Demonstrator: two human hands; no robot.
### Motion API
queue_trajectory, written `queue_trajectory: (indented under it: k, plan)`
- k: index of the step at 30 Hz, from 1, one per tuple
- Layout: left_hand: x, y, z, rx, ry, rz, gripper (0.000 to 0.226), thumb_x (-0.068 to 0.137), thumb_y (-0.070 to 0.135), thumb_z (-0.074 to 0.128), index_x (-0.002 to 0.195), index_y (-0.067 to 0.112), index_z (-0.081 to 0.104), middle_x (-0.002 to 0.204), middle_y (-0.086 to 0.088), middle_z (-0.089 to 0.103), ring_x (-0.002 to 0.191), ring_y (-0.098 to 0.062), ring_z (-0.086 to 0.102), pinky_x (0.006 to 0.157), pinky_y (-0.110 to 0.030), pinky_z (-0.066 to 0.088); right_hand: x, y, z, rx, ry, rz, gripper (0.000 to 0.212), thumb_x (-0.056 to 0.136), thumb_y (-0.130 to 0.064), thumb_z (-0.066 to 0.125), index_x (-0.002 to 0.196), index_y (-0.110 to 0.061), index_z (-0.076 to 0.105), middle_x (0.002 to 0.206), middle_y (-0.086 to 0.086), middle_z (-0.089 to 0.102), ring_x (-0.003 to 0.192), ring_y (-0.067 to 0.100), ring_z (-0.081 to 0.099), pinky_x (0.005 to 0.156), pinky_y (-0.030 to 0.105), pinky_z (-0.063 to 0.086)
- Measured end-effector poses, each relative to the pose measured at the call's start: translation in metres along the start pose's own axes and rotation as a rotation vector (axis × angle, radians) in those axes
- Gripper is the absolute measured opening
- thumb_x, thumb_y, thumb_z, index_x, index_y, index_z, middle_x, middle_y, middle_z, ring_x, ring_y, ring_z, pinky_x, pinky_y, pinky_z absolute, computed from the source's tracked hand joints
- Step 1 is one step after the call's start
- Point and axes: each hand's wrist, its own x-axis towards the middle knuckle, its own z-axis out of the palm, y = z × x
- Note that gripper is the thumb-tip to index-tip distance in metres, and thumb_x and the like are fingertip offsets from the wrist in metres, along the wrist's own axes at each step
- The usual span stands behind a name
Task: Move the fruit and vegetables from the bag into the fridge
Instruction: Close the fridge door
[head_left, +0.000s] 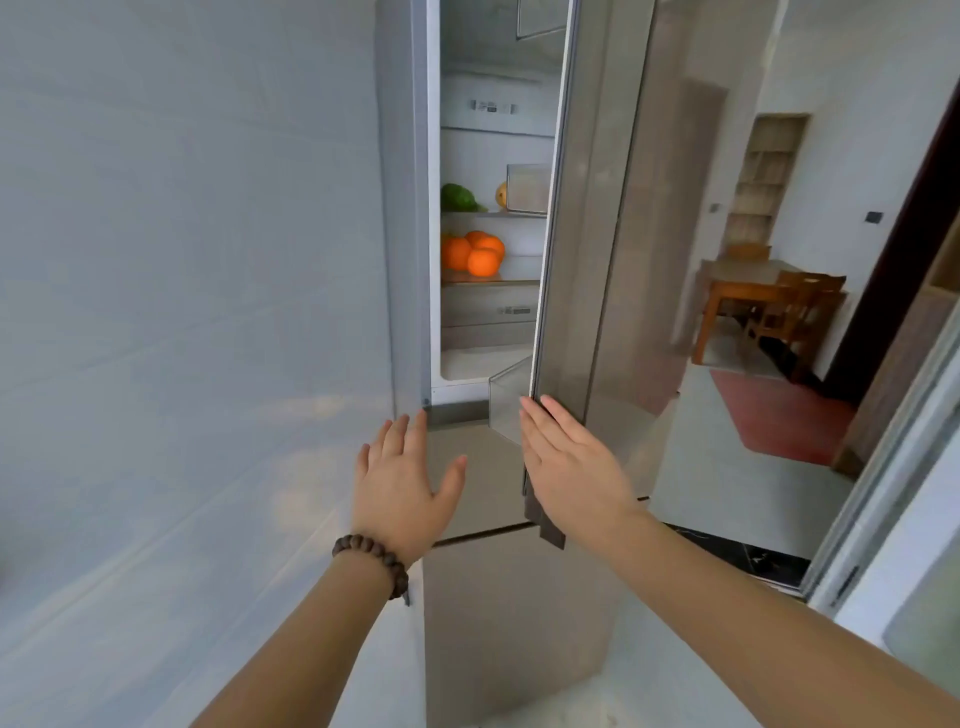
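Standing against a pale grey tiled wall (182, 260), the tall grey-fronted fridge (498, 597) has its glossy upper door (576, 234) partly open, showing a narrow slice of the white interior. In the room beyond, to the right, a brown wooden table with chairs (769, 306) stands near a red floor mat (779, 415). Inside the fridge, a cluster of round orange fruits (472, 252) sits on the lower glass shelf; on the shelf above lie a green vegetable (458, 197) at the left and a yellowish fruit (502, 195), half hidden behind a clear door bin (527, 188). The right hand (571, 467) lies flat against the door's lower edge, fingers straight and pressed together. The left hand (402, 493), a brown beaded bracelet (374, 558) on its wrist, is raised before the fridge's left edge, fingers straight and slightly spread, thumb apart, holding nothing. No bag is visible.
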Motion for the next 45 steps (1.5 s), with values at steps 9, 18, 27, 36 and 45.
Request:
queue_trajectory:
  k: [9,18,27,36,45]
  plan:
    - [0.011,-0.028,0.007,0.018,0.032,-0.152,0.071,0.092,0.055,0.033,0.149,0.018,0.015,0.155,-0.003,0.021,0.145,-0.020,0.011,0.119,-0.039,0.010,0.041,-0.005,0.028,0.206,0.047,0.017,0.065,0.081,-0.050,0.060,0.121,0.000,0.055,0.142,0.019,0.043,0.140,0.034,0.024,0.116,0.047,0.007]
    - [0.031,-0.059,-0.001,0.074,0.028,-0.187,0.073,0.090,0.059,0.029,0.149,0.020,0.011,0.156,-0.002,0.018,0.145,-0.020,0.009,0.119,-0.041,0.011,0.138,-0.019,0.033,0.092,0.006,-0.099,0.056,0.095,-0.033,0.042,0.140,-0.003,0.031,0.148,0.017,0.032,0.142,0.035,0.012,0.109,0.051,-0.016]
    - [0.057,-0.100,0.003,0.103,0.010,-0.195,0.073,0.091,0.060,0.026,0.150,0.021,0.008,0.157,0.000,0.016,0.146,-0.019,0.006,0.119,-0.040,0.009,0.238,-0.040,0.054,0.069,-0.107,-0.006,0.046,0.097,-0.025,0.030,0.140,-0.007,0.034,0.147,0.016,0.031,0.141,0.034,0.012,0.113,0.051,-0.014]
    - [0.089,-0.135,0.014,0.067,0.015,-0.194,0.073,0.091,0.058,0.030,0.149,0.020,0.011,0.156,-0.002,0.019,0.145,-0.020,0.009,0.119,-0.040,0.011,0.267,-0.046,0.075,0.026,-0.099,0.013,0.044,0.096,-0.023,0.030,0.137,-0.007,0.038,0.144,0.017,0.034,0.140,0.035,0.014,0.112,0.052,-0.014]
    - [0.093,-0.140,0.015,0.057,-0.002,-0.179,0.073,0.091,0.059,0.029,0.149,0.019,0.010,0.156,-0.002,0.018,0.145,-0.019,0.008,0.119,-0.040,0.010,0.266,-0.049,0.068,0.040,-0.120,0.036,0.046,0.095,-0.025,0.033,0.137,-0.007,0.037,0.145,0.018,0.032,0.141,0.036,0.012,0.114,0.053,-0.012]
